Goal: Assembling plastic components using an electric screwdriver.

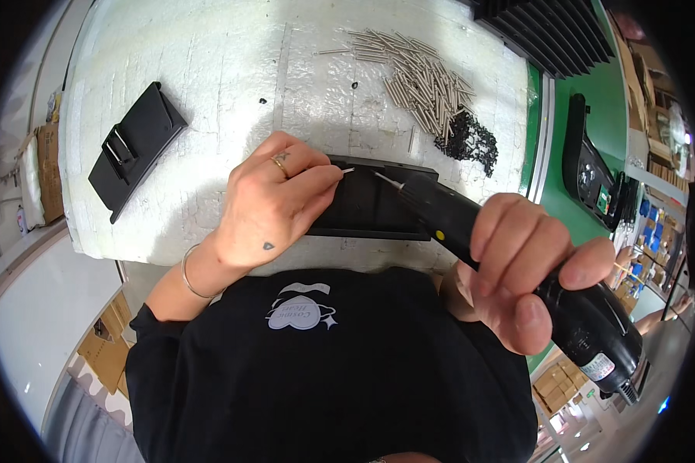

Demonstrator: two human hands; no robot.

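Note:
My right hand (525, 270) is wrapped round a black electric screwdriver (448, 212), its thin metal bit pointing left. Just left of the bit tip, my left hand (274, 197) has thumb and fingers pinched together, with the pale end of a thin metal pin (348, 170) sticking out. Bit and pin are apart. Beneath both lies a flat black plastic panel (378, 220) at the near edge of the table, partly hidden by my left hand and the screwdriver. What the left fingertips cover cannot be seen.
A heap of silver metal pins (428, 85) lies beyond the panel, beside a pile of small black screws (471, 143). Another black panel (139, 147) rests at the left. Black ribbed parts (548, 31) and a black housing (591, 170) are at the right on a green surface (594, 85).

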